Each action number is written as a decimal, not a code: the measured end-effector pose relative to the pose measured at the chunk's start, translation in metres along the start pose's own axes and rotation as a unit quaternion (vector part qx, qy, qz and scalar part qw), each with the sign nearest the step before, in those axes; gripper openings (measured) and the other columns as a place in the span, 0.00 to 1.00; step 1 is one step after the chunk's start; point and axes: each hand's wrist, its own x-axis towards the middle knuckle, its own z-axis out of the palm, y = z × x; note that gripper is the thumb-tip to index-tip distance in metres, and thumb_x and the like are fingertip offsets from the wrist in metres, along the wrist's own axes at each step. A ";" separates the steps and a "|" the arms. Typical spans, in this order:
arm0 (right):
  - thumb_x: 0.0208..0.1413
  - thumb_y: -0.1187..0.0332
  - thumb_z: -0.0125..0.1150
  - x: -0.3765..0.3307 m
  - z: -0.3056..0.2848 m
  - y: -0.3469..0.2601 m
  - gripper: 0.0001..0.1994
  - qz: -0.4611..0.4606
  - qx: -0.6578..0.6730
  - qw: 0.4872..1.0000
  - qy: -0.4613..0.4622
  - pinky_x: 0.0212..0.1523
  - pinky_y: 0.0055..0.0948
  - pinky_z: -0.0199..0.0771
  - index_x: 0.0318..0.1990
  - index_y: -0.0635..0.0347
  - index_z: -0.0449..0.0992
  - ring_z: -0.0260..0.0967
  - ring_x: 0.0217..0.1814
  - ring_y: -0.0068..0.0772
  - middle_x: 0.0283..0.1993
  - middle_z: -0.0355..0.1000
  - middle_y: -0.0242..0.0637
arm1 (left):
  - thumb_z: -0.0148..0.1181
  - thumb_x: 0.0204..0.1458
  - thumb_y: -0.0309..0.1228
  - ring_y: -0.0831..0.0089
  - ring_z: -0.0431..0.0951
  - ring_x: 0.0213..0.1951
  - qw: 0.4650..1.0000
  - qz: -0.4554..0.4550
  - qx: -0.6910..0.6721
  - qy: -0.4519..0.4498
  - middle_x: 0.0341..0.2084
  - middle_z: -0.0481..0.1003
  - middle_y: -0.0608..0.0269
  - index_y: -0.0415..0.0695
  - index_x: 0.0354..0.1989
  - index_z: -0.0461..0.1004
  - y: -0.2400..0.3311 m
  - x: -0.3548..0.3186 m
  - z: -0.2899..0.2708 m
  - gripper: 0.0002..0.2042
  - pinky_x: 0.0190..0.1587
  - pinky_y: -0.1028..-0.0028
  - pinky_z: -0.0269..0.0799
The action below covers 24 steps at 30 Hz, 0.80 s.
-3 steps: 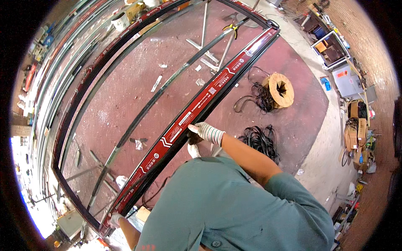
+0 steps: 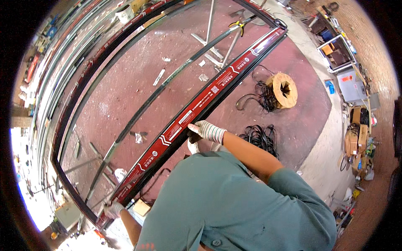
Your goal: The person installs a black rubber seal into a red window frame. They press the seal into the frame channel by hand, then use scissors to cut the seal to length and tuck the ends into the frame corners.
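A large dark metal frame lies flat over the red floor. Its near rail (image 2: 197, 108) is covered in red protective film. My right hand (image 2: 206, 130), in a white knit glove, grips this rail about halfway along, fingers over the top and pointing left. My left hand (image 2: 112, 209), also gloved, holds the same rail close to the frame's lower left corner. My green-shirted body (image 2: 226, 205) leans over the rail between both arms. A thin dark bar (image 2: 155, 92) runs diagonally across the inside of the frame.
A wooden cable spool (image 2: 284, 90) trailing black wire and a loose black cable coil (image 2: 259, 136) lie right of the rail. Yellow-handled pliers (image 2: 236, 26) and metal strips sit at the far end. Boxes (image 2: 356, 134) and cabinets line the right; more frames are stacked on the left.
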 end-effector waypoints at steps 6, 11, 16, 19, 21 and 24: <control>0.64 0.38 0.52 0.006 -0.048 -0.021 0.33 0.038 -0.162 0.986 -0.035 0.36 0.38 0.78 0.40 0.68 0.80 0.76 0.32 0.34 0.30 0.78 0.41 | 0.61 0.52 0.17 0.74 0.77 0.37 0.826 0.209 -0.409 -0.328 0.37 0.78 0.58 0.39 0.52 0.74 0.164 -0.140 -0.060 0.17 0.42 0.72 0.76; 0.65 0.34 0.43 0.036 -0.047 0.003 0.38 -0.018 -0.323 0.936 -0.136 0.43 0.45 0.74 0.39 0.67 0.81 0.78 0.39 0.49 0.30 0.79 0.52 | 0.66 0.50 0.21 0.76 0.78 0.35 0.737 0.369 -0.322 -0.465 0.31 0.78 0.62 0.41 0.47 0.77 0.265 -0.232 -0.143 0.14 0.40 0.74 0.76; 0.67 0.36 0.40 0.021 -0.043 -0.032 0.36 -0.027 -0.340 0.923 -0.180 0.53 0.44 0.72 0.44 0.64 0.82 0.76 0.51 0.59 0.43 0.79 0.56 | 0.71 0.49 0.27 0.78 0.73 0.31 0.698 0.419 -0.212 -0.541 0.28 0.76 0.64 0.40 0.48 0.74 0.294 -0.268 -0.146 0.18 0.38 0.74 0.74; 0.66 0.35 0.41 0.026 -0.048 -0.041 0.39 0.021 -0.322 0.927 -0.192 0.51 0.46 0.72 0.41 0.70 0.80 0.77 0.47 0.61 0.38 0.78 0.59 | 0.72 0.47 0.26 0.79 0.73 0.32 0.686 0.344 -0.206 -0.607 0.30 0.77 0.65 0.39 0.50 0.74 0.296 -0.275 -0.163 0.21 0.40 0.75 0.75; 0.65 0.34 0.41 0.019 -0.049 -0.051 0.40 -0.005 -0.356 0.917 -0.182 0.51 0.46 0.73 0.42 0.70 0.80 0.77 0.47 0.60 0.38 0.78 0.59 | 0.73 0.45 0.25 0.80 0.72 0.31 0.665 0.276 -0.225 -0.657 0.31 0.76 0.66 0.38 0.51 0.74 0.282 -0.276 -0.165 0.23 0.41 0.76 0.75; 0.64 0.32 0.40 0.014 -0.052 -0.059 0.42 -0.004 -0.386 0.905 -0.176 0.50 0.47 0.73 0.42 0.71 0.80 0.77 0.47 0.60 0.38 0.78 0.60 | 0.76 0.44 0.27 0.81 0.72 0.32 0.630 0.248 -0.205 -0.707 0.32 0.76 0.68 0.39 0.53 0.74 0.286 -0.282 -0.189 0.26 0.43 0.77 0.75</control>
